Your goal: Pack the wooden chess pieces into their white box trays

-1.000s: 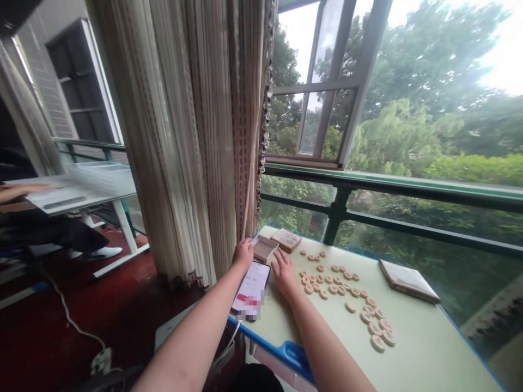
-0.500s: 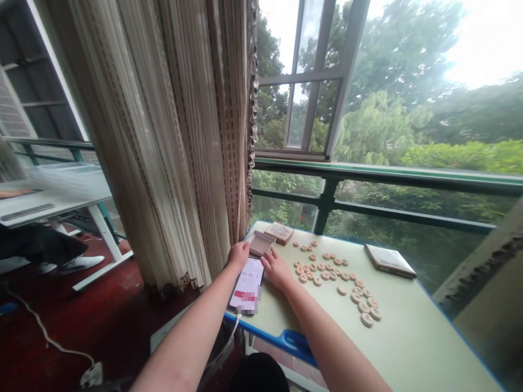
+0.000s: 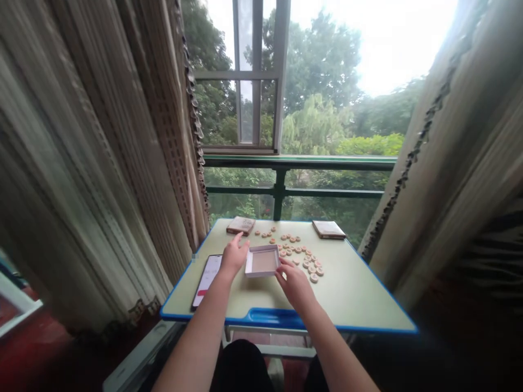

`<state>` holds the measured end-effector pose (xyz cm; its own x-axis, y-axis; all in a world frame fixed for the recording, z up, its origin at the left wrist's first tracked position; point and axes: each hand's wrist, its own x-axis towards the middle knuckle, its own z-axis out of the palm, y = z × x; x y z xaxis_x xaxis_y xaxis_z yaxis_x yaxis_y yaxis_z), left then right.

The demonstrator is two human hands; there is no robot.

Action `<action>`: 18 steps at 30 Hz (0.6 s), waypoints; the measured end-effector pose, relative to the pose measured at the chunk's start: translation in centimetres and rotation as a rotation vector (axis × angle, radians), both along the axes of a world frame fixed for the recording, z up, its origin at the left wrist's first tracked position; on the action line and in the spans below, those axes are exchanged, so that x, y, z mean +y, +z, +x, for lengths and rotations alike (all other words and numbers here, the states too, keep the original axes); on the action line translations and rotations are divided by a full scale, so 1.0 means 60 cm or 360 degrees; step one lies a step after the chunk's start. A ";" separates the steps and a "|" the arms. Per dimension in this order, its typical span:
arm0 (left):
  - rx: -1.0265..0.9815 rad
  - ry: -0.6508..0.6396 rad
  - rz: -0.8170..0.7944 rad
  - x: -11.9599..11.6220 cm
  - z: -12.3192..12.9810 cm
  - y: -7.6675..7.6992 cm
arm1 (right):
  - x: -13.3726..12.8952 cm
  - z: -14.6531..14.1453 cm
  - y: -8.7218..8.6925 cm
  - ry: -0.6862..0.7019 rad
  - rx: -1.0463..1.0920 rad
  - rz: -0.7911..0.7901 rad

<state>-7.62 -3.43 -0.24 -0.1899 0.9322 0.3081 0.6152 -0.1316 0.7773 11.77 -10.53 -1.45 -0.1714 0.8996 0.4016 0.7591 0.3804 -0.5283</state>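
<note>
My right hand (image 3: 291, 275) grips the right edge of a shallow open box (image 3: 263, 261), which has pale walls and nothing inside. My left hand (image 3: 235, 255) is beside the box's left side, fingers apart and stretched toward a closed patterned box (image 3: 241, 225) at the back left; whether a fingertip touches it I cannot tell. Several round wooden pieces (image 3: 314, 277) are scattered behind and to the right of the open box. A phone (image 3: 207, 280) with a lit screen lies left of it, partly behind my left forearm.
The pale green table (image 3: 351, 299) has a blue edge. A flat box (image 3: 328, 229) sits at its back right corner. Behind stand a green railing (image 3: 245, 162) and window, with curtains (image 3: 143, 152) on both sides.
The view has turned right and now faces the table squarely. The open box has moved from above the phone to its right, in my right hand. My left hand has opened and let go of it.
</note>
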 end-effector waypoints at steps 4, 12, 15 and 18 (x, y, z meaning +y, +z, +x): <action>0.0207 -0.0269 -0.0191 0.002 0.058 -0.027 | -0.058 0.039 -0.033 -0.0051 0.0036 -0.0051; 0.0321 -0.0443 -0.0011 -0.017 0.079 -0.072 | -0.001 0.103 0.009 -0.0087 -0.0406 -0.0163; 0.0323 -0.0379 0.0075 -0.028 0.078 -0.068 | 0.048 0.123 0.018 -0.0128 -0.0532 -0.0168; 0.0249 -0.0440 0.0003 -0.039 0.084 -0.059 | 0.087 0.132 0.014 -0.0008 -0.0634 -0.0187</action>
